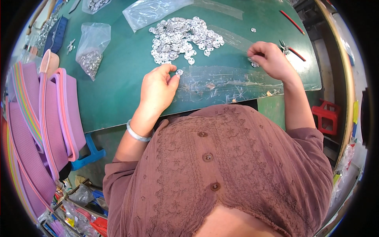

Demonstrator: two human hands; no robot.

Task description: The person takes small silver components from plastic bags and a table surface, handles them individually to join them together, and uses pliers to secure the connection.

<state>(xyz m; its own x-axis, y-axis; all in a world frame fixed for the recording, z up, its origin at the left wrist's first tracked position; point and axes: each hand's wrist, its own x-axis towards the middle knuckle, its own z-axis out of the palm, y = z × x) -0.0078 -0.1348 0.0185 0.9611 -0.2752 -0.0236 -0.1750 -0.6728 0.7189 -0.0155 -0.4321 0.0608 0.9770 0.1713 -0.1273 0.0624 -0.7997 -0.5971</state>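
Observation:
A wide pile of small round silver openwork metal charms [177, 37] lies on the green tabletop. My left hand [158, 87] rests just in front of it, thumb and forefinger bent around a single charm [179, 72] at their tips. To the right, my right hand [270, 61] has its fingers curled together, with a few silver charms [255, 64] showing at the fingertips. Its palm hides part of them. Pliers with red handles [294, 52] lie just beyond the right hand.
A clear bag of small metal parts [90, 61] lies at left, near a blue tray [57, 35]. An empty-looking plastic bag [152, 14] is behind the pile. Clear tape strips [225, 81] cover the front edge. Purple bins [67, 110] stand left; a red stool [327, 116] stands right.

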